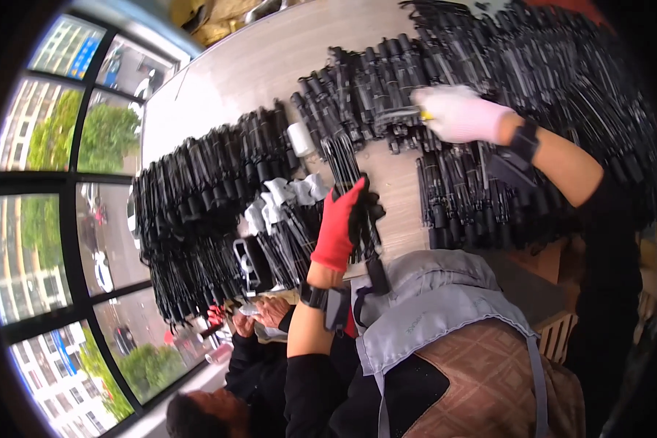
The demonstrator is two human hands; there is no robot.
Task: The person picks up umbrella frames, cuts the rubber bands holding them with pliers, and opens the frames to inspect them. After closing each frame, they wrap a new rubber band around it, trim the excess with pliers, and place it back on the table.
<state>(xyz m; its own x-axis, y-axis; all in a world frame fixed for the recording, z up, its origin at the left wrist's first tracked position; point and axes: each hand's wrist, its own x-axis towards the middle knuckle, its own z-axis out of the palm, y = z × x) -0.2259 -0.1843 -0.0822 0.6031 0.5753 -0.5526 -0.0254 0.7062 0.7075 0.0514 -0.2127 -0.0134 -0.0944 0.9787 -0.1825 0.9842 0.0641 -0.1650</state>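
Left hand above pale table beside windows

A big pale table holds long rows of thin black bundles. A white roll sits beside some. The far right ones look too blurry to tell apart.

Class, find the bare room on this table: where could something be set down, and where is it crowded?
The widest bare patch of tabletop lies between the window, the left stack and the right stack of black umbrella frames. A smaller one lies between the red-gloved left hand, the right stack and the grey apron. Both stacks are crowded.
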